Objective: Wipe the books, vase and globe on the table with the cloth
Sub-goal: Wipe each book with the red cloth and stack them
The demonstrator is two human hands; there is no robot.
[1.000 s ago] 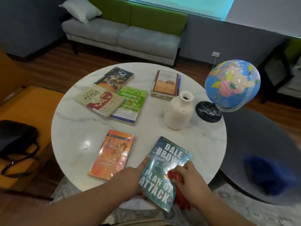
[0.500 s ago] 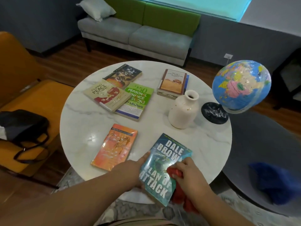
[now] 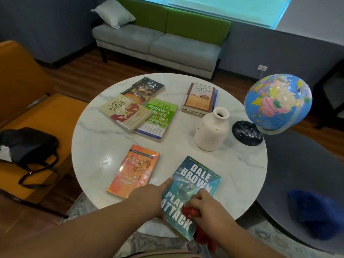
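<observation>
Lower centre: right hand [image 3: 206, 207] fingers [image 3: 201, 194] clenched round red cloth [image 3: 191, 213], pressed on blue book [image 3: 197, 175] cover; left hand [image 3: 149, 198] pinches its left edge at lower rim of surface [image 3: 93, 136]. Best: steady hold w/ long, even strokes. Upper right: vase [image 3: 212, 129] & globe [image 3: 277, 103] wait.

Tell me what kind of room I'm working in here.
Probably a lounge or waiting area: a grey-and-green sofa against the wall, an orange armchair, and a round marble table set with books and a globe.
</observation>
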